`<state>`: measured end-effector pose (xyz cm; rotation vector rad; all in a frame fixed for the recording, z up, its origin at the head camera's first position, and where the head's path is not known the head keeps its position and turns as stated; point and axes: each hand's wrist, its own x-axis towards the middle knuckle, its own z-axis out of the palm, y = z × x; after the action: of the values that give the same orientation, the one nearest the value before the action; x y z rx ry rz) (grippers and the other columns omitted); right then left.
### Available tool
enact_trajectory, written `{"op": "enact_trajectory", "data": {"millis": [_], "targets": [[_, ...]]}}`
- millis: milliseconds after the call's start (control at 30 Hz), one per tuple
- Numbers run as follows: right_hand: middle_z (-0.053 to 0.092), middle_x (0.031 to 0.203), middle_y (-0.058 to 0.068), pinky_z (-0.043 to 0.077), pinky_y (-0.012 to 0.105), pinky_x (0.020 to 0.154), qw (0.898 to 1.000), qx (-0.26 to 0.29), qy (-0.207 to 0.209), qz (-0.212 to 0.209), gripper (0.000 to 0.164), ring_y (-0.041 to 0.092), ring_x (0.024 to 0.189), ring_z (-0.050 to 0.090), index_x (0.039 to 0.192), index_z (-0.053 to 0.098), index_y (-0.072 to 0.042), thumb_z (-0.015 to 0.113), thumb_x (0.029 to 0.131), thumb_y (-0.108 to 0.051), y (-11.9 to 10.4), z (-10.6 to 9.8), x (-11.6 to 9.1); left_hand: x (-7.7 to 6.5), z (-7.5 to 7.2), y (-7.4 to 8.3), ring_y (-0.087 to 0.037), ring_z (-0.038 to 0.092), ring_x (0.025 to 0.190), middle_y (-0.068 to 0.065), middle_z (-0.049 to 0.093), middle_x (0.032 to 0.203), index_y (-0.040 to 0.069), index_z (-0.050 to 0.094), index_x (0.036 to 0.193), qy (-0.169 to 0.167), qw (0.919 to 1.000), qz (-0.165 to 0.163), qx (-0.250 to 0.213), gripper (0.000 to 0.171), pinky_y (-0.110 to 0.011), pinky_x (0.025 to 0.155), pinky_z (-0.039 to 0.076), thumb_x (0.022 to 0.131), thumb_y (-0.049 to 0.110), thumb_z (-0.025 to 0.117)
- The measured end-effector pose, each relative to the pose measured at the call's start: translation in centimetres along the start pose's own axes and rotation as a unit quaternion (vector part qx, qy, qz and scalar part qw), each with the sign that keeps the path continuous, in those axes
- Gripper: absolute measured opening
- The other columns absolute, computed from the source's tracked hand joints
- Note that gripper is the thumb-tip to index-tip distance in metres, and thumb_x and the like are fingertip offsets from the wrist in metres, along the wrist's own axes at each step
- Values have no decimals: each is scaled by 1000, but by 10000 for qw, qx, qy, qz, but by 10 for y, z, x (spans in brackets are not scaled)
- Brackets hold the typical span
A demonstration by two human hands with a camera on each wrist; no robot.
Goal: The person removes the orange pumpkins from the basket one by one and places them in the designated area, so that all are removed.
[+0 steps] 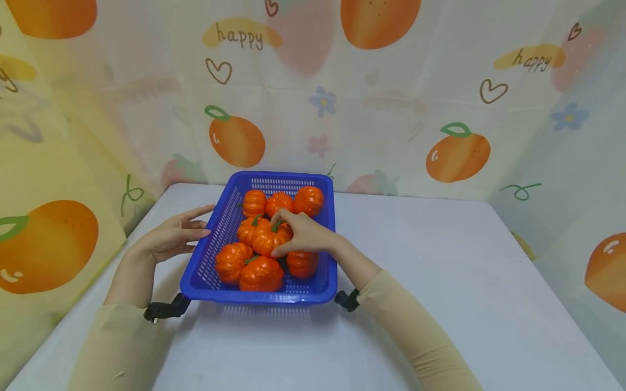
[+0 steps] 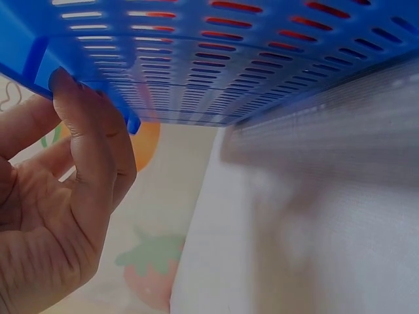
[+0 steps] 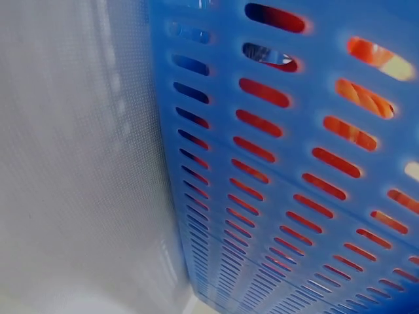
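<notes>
A blue plastic basket point(image 1: 259, 296) with slotted walls holds several small orange toy pumpkins, some showing green stems. My right hand point(image 1: 309, 232) reaches over the basket's right side and grips a pumpkin point(image 1: 266, 240) near the middle, thumb at its near side and fingers by the stem. That hand is out of the right wrist view, where the slotted basket wall point(image 3: 262, 140) fills much of the picture. Along the left rim, my left hand point(image 1: 171, 234) touches the basket with extended fingers. The left wrist view shows those fingers point(image 2: 91, 150) right at the rim's underside.
A white-covered table point(image 1: 415, 282) lies under the basket. Behind it hangs a curtain point(image 1: 381, 130) printed with oranges, hearts and flowers. Black straps point(image 1: 168, 308) sit at both wrists, close beside the basket's near corners.
</notes>
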<state>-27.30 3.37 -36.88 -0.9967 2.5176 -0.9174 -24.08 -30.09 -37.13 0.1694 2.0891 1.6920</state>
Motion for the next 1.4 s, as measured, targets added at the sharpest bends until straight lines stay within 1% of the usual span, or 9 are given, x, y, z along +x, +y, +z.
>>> {"op": "enact_trajectory", "data": {"millis": [267, 433, 500, 600, 667, 733, 967, 1100, 1400], "targets": [[59, 100, 4, 40, 25, 73, 9993, 82, 53, -371, 54, 17, 87, 52, 110, 45, -15, 85, 77, -31, 0, -1, -1, 0, 1, 2, -8, 66, 93, 8, 63, 101, 13, 9, 160, 41, 9999, 93, 65, 74, -32, 85, 58, 101, 15, 54], [51, 94, 3, 39, 23, 69, 9993, 85, 156, -343, 53, 16, 83, 50, 110, 43, -14, 84, 78, -27, -2, -2, -2, 0, 2, 2, -8, 67, 92, 8, 64, 101, 12, 10, 160, 76, 9998, 163, 10, 72, -31, 83, 59, 101, 13, 53], [52, 96, 4, 43, 25, 73, 9991, 142, 258, -289, 56, 18, 86, 52, 112, 41, -14, 84, 78, -26, -3, -2, -3, 1, 1, 2, -8, 67, 92, 8, 64, 101, 12, 10, 160, 85, 9998, 169, 22, 72, -31, 83, 59, 101, 13, 53], [56, 114, 9, 51, 31, 90, 9981, 341, 469, -210, 66, 22, 103, 58, 123, 38, -14, 84, 77, -25, -4, -3, -4, 1, 0, 2, -7, 67, 92, 8, 64, 101, 13, 11, 160, 96, 9998, 163, 76, 73, -30, 83, 59, 101, 14, 54], [53, 132, 10, 49, 40, 104, 9969, 476, 608, -177, 75, 24, 121, 55, 131, 35, -14, 84, 76, -26, -4, -4, -4, 1, 0, 2, -8, 67, 92, 8, 63, 101, 13, 11, 160, 105, 9998, 147, 95, 73, -31, 83, 59, 101, 15, 54], [48, 141, 10, 45, 45, 110, 9955, 579, 740, -146, 81, 25, 130, 51, 137, 34, -15, 85, 75, -27, -3, -4, -4, 1, 0, 2, -7, 67, 93, 8, 63, 101, 14, 11, 160, 116, 9998, 142, 106, 73, -31, 84, 59, 101, 15, 54], [48, 139, 4, 43, 47, 111, 9871, 813, 1357, -239, 78, 23, 129, 50, 136, 43, -17, 85, 72, -27, 1, -6, -6, 0, 1, 2, -7, 66, 92, 8, 62, 100, 13, 11, 160, 143, 9998, 106, 40, 73, -30, 83, 59, 101, 14, 54], [49, 141, 2, 44, 47, 109, 9818, 1071, 1545, -258, 77, 23, 128, 50, 137, 46, -20, 84, 71, -27, 3, -12, -9, 1, 1, 1, -7, 66, 91, 8, 62, 101, 14, 11, 160, 121, 9999, 116, -6, 72, -29, 82, 59, 101, 14, 53], [46, 148, 5, 39, 54, 112, 9684, 1450, 2029, -8, 78, 31, 132, 46, 144, 48, -21, 83, 74, -27, 21, -33, -15, -2, 3, -6, -7, 66, 91, 9, 63, 102, 11, 12, 159, 190, 9996, 212, -17, 72, -28, 81, 58, 101, 14, 53]]}}
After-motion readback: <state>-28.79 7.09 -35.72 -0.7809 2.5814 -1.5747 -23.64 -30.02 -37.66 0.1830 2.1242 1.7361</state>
